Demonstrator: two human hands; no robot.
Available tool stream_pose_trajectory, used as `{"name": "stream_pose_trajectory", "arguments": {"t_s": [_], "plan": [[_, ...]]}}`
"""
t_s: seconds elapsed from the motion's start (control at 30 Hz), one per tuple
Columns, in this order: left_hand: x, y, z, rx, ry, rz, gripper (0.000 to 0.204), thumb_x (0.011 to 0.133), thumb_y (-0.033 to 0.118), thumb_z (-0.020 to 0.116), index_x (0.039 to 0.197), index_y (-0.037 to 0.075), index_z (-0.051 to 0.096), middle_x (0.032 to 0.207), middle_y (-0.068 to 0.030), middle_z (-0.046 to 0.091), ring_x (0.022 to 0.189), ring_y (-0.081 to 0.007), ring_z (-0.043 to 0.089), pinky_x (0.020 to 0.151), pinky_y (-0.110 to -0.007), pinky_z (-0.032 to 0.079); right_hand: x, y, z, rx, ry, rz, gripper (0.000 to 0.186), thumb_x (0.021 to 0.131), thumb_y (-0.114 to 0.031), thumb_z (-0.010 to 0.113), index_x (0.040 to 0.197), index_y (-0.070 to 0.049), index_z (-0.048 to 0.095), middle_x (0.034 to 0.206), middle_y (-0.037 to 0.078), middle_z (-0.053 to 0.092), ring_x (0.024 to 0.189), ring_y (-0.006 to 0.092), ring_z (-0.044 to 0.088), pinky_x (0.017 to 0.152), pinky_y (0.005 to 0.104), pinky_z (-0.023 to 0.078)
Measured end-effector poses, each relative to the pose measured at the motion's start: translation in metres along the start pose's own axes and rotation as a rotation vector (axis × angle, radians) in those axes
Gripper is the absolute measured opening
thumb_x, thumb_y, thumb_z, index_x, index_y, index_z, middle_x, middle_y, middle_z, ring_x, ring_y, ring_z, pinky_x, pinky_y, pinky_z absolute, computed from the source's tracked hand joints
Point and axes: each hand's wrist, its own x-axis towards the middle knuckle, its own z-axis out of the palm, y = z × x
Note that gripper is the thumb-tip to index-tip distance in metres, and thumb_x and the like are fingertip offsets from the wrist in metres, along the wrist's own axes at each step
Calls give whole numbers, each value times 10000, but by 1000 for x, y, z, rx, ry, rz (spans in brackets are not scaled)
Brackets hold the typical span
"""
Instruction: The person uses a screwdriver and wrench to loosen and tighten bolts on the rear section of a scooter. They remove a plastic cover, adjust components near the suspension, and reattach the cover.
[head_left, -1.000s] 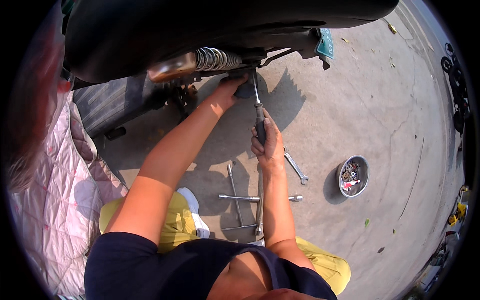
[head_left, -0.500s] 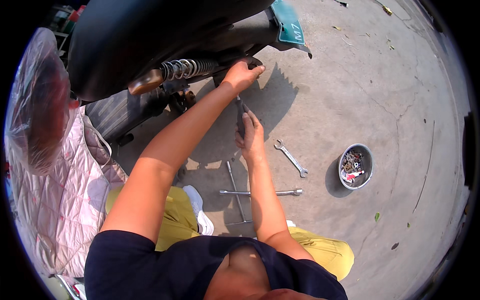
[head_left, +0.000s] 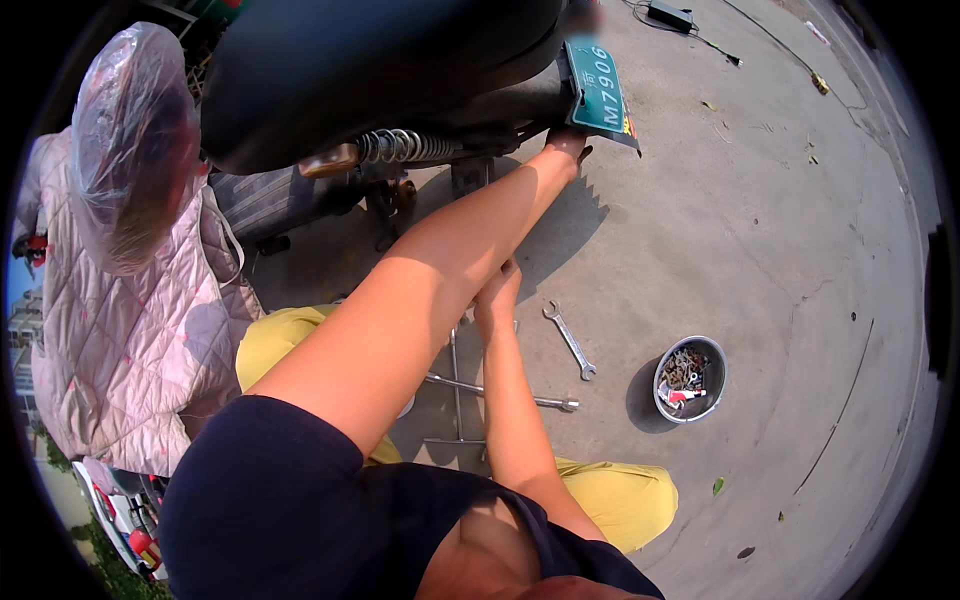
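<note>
My left arm stretches far up to the rear of a dark scooter (head_left: pixel 380 75). My left hand (head_left: pixel 566 143) reaches in beneath the rear fender, just under the green licence plate (head_left: pixel 598 85); its fingers are hidden there. Below my left forearm is my right hand (head_left: pixel 500 290), curled and partly covered by that forearm. The screwdriver seen in its grip a moment earlier is now behind the forearm. A silver coil shock absorber (head_left: pixel 408 146) shows left of my left wrist.
On the concrete lie an open-ended wrench (head_left: pixel 570 340) and a cross-shaped lug wrench (head_left: pixel 545 402). A grey bucket (head_left: pixel 716 372) of small hardware stands to the right. A pink quilted cover (head_left: pixel 120 350) and a plastic-wrapped object (head_left: pixel 135 150) are at left. A black adapter (head_left: pixel 670 15) lies far off.
My left hand has moved right and farther in under the fender by the plate. My left forearm now covers the screwdriver and part of my right hand. The whole view has shifted.
</note>
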Motion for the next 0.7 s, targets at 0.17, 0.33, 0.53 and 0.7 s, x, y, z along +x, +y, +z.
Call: {"name": "stream_pose_trajectory", "arguments": {"t_s": [0.17, 0.33, 0.53, 0.7], "plan": [[9, -7, -2, 7, -75, 67, 380, 894, 134, 569, 1240, 224, 439, 1227, 21, 484, 1171, -148, 440, 1028, -417, 334, -2, -5, 5, -597, 132, -314, 244, 893, -203, 560, 924, 34, 607, 724, 143, 657, 645, 264, 648, 543, 383, 457], [19, -18, 0, -17, -116, 460, 246, 874, 148, 618, 1098, 131, 519, 998, 33, 541, 851, -87, 525, 762, -261, 458, -13, -16, -2, -990, 134, -357, 205, 845, -149, 527, 908, 31, 600, 848, 238, 648, 831, 436, 622, 684, 476, 472], [-6, -22, 3, -142, -44, 327, 144, 828, 35, 594, 967, 41, 556, 856, 8, 552, 711, -90, 462, 605, -255, 384, -12, -4, 5, -1184, 161, -287, 220, 849, -146, 509, 995, -12, 602, 933, 230, 646, 854, 443, 608, 706, 479, 471], [-24, -8, -5, -97, -162, 276, 336, 840, 109, 643, 1151, 55, 527, 1122, -17, 557, 1001, -133, 557, 913, -316, 476, -7, 3, 2, -1169, 149, -290, 214, 852, -132, 506, 1000, -19, 612, 933, 226, 650, 882, 435, 605, 720, 465, 474]]}}
